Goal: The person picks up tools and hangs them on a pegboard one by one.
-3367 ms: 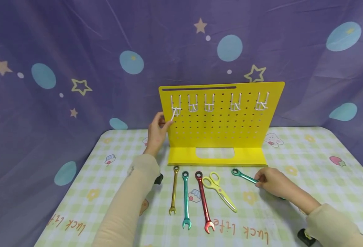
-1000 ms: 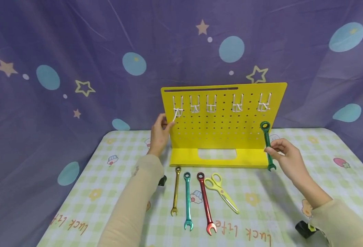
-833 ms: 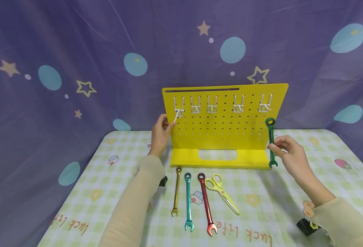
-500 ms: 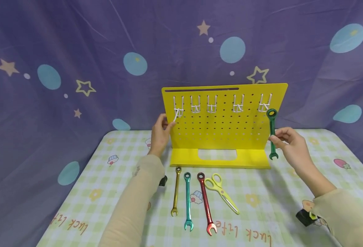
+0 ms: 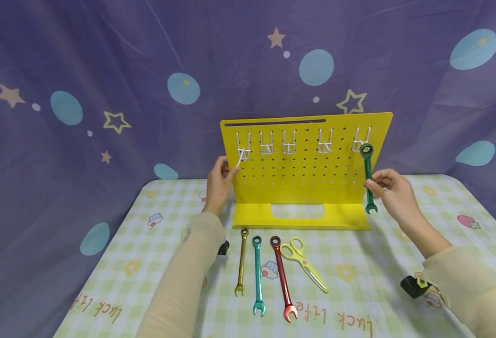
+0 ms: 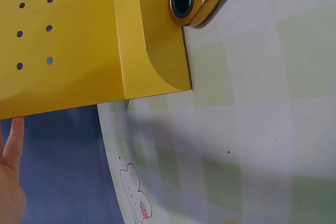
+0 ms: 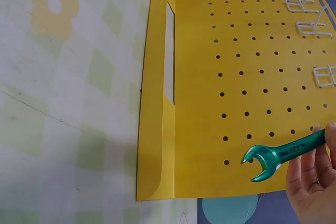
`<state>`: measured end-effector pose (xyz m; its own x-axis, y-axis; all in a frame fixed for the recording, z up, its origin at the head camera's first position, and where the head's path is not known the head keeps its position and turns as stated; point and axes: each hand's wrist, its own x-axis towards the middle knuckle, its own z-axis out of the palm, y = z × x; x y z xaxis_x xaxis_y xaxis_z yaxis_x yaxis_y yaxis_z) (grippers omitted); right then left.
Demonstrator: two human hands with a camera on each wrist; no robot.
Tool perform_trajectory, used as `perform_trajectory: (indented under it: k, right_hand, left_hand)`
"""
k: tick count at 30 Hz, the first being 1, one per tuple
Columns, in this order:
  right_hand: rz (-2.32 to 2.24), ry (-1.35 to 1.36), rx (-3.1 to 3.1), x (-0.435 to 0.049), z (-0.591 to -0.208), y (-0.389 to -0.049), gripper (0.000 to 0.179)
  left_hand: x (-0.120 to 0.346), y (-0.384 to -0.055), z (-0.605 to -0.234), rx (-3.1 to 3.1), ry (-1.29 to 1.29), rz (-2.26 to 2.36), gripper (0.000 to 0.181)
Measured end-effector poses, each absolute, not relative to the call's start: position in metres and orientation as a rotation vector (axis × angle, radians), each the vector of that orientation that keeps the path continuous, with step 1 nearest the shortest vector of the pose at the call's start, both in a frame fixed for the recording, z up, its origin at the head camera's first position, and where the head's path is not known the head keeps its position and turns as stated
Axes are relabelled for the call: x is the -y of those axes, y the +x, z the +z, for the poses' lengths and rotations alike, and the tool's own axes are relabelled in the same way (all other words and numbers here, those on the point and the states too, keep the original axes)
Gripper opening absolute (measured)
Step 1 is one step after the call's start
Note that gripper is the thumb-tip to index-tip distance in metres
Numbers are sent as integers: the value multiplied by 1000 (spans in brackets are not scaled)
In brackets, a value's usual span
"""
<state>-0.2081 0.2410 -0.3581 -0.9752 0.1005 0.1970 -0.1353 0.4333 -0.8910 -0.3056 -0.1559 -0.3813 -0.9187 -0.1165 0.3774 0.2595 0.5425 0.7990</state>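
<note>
My right hand [image 5: 393, 190] pinches a green combination wrench [image 5: 369, 176] by its shaft. It stands nearly upright, ring end up, overlapping the rightmost white hook [image 5: 361, 141] in the head view. Its open end [image 7: 262, 162] points down, and "12mm" is readable on the shaft in the right wrist view. At the other side, my left hand [image 5: 219, 183] holds the left edge of the yellow pegboard [image 5: 298, 173], thumb in front and fingers behind. Several white wire hooks line the board's upper part; the leftmost hook [image 5: 242, 151] has a prong ending near that thumb.
In front of the board lie a gold wrench [image 5: 241, 263], a teal wrench [image 5: 258, 277], a red wrench [image 5: 283, 279] and yellow scissors [image 5: 304, 265]. A checked cloth [image 5: 146, 263] covers the table. A purple starry curtain [image 5: 248, 61] hangs behind.
The right hand has lifted the green wrench from the table, turned it upright and raised it to the rightmost hook. My left hand keeps its hold on the board's edge.
</note>
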Motion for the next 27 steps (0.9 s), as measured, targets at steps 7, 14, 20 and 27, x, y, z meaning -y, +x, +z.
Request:
perform_trajectory:
  k: [7,14,20,27]
  right_hand:
    - [1578,-12,2472,-241,-358,-216,25]
    - [1604,-30,2462,-239,-362,-224,28]
    - [1625,-39,2445,-237,-363,-228,25]
    - [1598,-86,2480,-233,-363,-232,32]
  left_hand:
    - [154,-306,-380,2398,-111,-1339,28]
    - [156,-307,-382,2409,-109,-1334,28]
    - [157,-307,-383,2414,-107,-1325,28]
    - [157,-305,-382,2415,-101,-1341,28]
